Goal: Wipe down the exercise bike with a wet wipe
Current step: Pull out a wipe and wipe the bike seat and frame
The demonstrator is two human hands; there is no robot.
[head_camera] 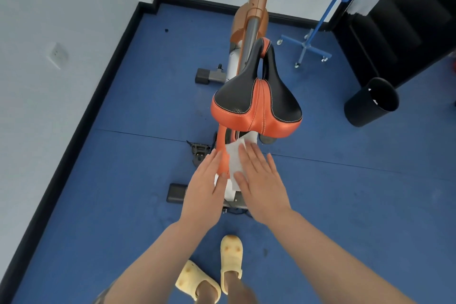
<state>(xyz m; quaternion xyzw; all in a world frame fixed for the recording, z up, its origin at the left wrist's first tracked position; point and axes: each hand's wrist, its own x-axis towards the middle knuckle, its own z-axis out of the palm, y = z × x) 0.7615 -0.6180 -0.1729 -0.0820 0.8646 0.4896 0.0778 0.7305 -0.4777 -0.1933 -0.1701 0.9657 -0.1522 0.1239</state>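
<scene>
An orange and grey exercise bike (254, 20) stands lengthwise ahead of me, its black and orange saddle (256, 103) in the middle of the view. Below the saddle's rear a white wet wipe (234, 158) lies spread on the bike's orange frame. My right hand (259, 177) lies flat with straight fingers on the wipe's right side. My left hand (207, 185), fingers also straight, rests against the frame's left side, touching the wipe's lower left edge. The frame under both hands is hidden.
Blue floor surrounds the bike. A black bin (372, 101) stands to the right, a blue wheeled stand (313, 42) behind it, and a dark cabinet (407, 20) at far right. A white wall (49, 57) runs along the left. My feet in yellow slippers (232, 261) are behind the bike.
</scene>
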